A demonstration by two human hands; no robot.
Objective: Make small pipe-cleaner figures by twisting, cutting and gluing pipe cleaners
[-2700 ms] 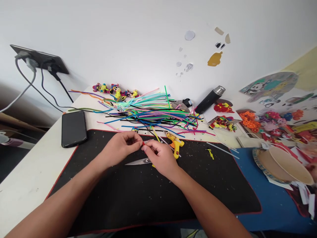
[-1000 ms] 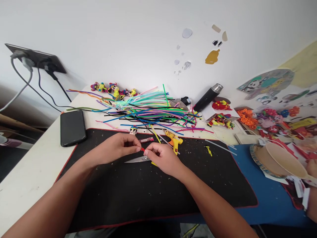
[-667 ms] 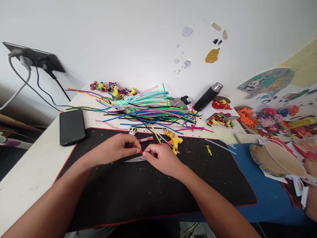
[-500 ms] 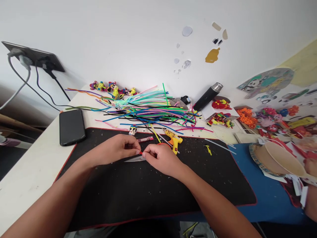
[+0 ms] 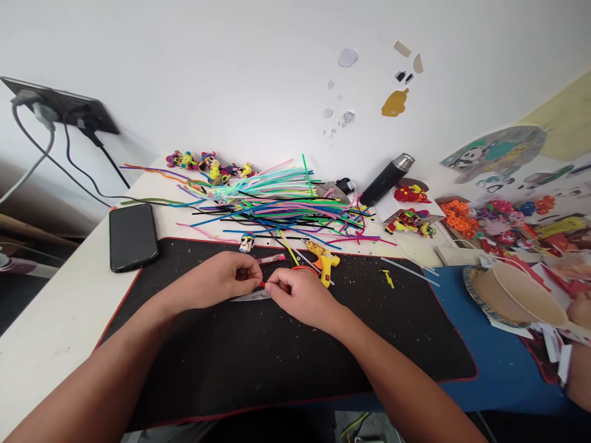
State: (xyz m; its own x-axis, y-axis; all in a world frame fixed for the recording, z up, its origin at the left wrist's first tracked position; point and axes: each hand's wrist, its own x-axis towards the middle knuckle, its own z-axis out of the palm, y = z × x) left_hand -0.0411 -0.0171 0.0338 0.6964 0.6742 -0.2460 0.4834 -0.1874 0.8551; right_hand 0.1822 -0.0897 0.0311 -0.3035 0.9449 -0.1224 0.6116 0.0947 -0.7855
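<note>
Between my two hands, over the black mat [image 5: 258, 357], is a short red piece [image 5: 263, 284], perhaps pipe cleaner; most of it is hidden by fingers. My left hand [image 5: 228, 278] pinches its left end with thumb and forefinger. The other end sits in the closed fingertips of my right hand [image 5: 302, 294]. Scissors [image 5: 249, 296] lie under the hands, blades pointing left, with an orange handle partly behind my right hand. Just beyond are a small white-and-blue figure [image 5: 247, 242], a small red-labelled packet [image 5: 271, 259] and a yellow glue gun [image 5: 327, 263].
A heap of coloured pipe cleaners [image 5: 277, 203] lies along the wall. To the left is a black phone [image 5: 133, 237]. A black flask [image 5: 386, 179] leans at the back right, near small figures [image 5: 410, 223]. At far right, a co-worker's hand [image 5: 579, 307] is beside a paper bowl [image 5: 494, 298].
Both my hands keep the same pinch on the red piece, nearly still. The whole view has shifted very slightly. At far right the co-worker's hand has moved a little.
</note>
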